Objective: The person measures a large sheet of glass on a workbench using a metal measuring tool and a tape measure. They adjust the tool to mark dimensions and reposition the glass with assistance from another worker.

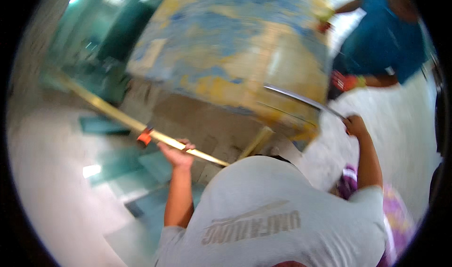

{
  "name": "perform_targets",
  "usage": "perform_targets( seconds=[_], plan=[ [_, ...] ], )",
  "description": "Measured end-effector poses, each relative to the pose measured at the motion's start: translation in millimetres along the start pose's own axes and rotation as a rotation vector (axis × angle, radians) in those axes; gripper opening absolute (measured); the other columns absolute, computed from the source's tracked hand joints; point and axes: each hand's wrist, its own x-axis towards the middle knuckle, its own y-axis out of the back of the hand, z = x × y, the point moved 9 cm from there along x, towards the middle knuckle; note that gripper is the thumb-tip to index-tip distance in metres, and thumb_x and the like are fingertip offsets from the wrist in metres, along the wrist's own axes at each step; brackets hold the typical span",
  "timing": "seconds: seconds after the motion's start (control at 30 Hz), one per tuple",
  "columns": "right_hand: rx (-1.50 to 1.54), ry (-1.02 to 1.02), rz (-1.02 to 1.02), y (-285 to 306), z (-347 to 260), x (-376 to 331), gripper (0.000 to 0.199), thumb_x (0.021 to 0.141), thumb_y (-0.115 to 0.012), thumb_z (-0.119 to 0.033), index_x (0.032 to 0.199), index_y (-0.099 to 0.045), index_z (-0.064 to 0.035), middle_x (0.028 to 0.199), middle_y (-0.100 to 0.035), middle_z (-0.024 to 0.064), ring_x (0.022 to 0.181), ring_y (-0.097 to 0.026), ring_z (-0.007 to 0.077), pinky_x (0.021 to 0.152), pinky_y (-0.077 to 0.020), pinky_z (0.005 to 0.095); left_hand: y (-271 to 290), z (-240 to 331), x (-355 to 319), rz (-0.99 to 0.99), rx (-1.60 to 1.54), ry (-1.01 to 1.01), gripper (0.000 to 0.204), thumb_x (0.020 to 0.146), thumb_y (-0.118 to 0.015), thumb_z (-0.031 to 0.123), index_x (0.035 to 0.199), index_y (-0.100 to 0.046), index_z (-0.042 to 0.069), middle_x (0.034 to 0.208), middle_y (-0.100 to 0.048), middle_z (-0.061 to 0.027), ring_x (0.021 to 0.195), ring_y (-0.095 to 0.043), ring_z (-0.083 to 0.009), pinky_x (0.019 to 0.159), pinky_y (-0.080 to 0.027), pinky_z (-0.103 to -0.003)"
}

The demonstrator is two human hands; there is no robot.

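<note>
Filling the top of the view, one big table [221,55] spreads its worn blue-and-yellow surface, its far end cut off by the upper edge. Below it comes the wearer's grey shirt [278,205], one torso, the print on it smeared. Over at the right, one co-worker [383,41] in blue leans by the table, partly lost to the rim; two hands show, the nearer one in a red glove [346,81], too blurred to read its fingers. Down on the left floor, glass sheets [115,165] overlap, at least three of them, an exact count impossible in this blur. One purple patterned cloth [398,215] peeks out behind the right arm, mostly hidden.

Now the long pieces! One yellow strip [115,116] slants from the upper left toward the wearer's waist, before the table's near-left side, its far end fading into blur. One slim metal bar [294,96] reaches over the table's near-right part. One short yellow block [256,142] juts out below the table edge, its lower end covered by the shirt.

Two bare hands here: the left hand [179,157] has its fingers curled about the strip, fingertips smeared; the right hand [355,125] clamps its fingers round the bar's near end. Smallest of all, one orange fitting [144,137] sits against the strip, just beyond the left hand, its shape unclear.
</note>
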Motion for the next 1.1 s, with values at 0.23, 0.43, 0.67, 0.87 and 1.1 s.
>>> perform_targets(
  seconds=[0.23, 0.43, 0.67, 0.87, 1.1],
  plan=[
    [0.152, 0.134, 0.168, 10, -60, -9, 0.034, 0.091, -0.067, -0.023, 0.071, -0.060, 0.0036, 0.063, -0.057, 0.0197, 0.058, -0.057, 0.0318, 0.061, -0.0451, 0.0448, 2, 7, 5, -0.032, -0.027, -0.022, 0.077, 0.095, -0.031, 0.082, 0.077, -0.056, 0.011, 0.069, -0.060, -0.0139, 0.057, -0.055, -0.0282, 0.060, -0.045, -0.044],
    [0.205, 0.209, 0.216, 5, -36, 5, 0.027, 0.090, -0.068, -0.018, 0.075, -0.064, 0.0042, 0.062, -0.056, 0.0134, 0.058, -0.052, 0.0205, 0.059, -0.0448, 0.0396, -8, 10, -5, -0.042, -0.029, -0.035, 0.078, 0.096, -0.030, 0.080, 0.077, -0.057, 0.010, 0.070, -0.063, -0.0144, 0.057, -0.056, -0.0269, 0.062, -0.045, -0.043],
    [0.354, 0.107, 0.157, -23, 5, 29, 0.024, 0.092, -0.068, -0.013, 0.075, -0.065, 0.0040, 0.063, -0.058, 0.0052, 0.059, -0.051, 0.0157, 0.058, -0.0442, 0.0350, -10, 11, -10, -0.022, -0.046, -0.054, 0.078, 0.095, -0.031, 0.083, 0.079, -0.055, 0.010, 0.069, -0.060, -0.0142, 0.055, -0.054, -0.0266, 0.060, -0.046, -0.042],
    [0.317, 0.055, 0.044, -5, -42, 8, 0.032, 0.091, -0.067, -0.022, 0.070, -0.065, 0.0014, 0.061, -0.060, 0.0142, 0.059, -0.061, 0.0264, 0.058, -0.0459, 0.0437, -13, 7, -8, 0.010, -0.027, -0.068, 0.078, 0.094, -0.033, 0.084, 0.080, -0.053, 0.010, 0.069, -0.059, -0.0134, 0.055, -0.054, -0.0260, 0.056, -0.047, -0.042],
    [0.029, 0.108, 0.068, -9, -28, 33, 0.048, 0.096, -0.061, -0.042, 0.070, -0.068, -0.0023, 0.060, -0.065, 0.0156, 0.058, -0.065, 0.0318, 0.065, -0.0514, 0.0470, 6, 3, 0, -0.092, -0.046, -0.076, 0.080, 0.087, -0.042, 0.089, 0.087, -0.059, 0.010, 0.073, -0.061, -0.0094, 0.062, -0.056, -0.0263, 0.060, -0.048, -0.043]
  ],
)
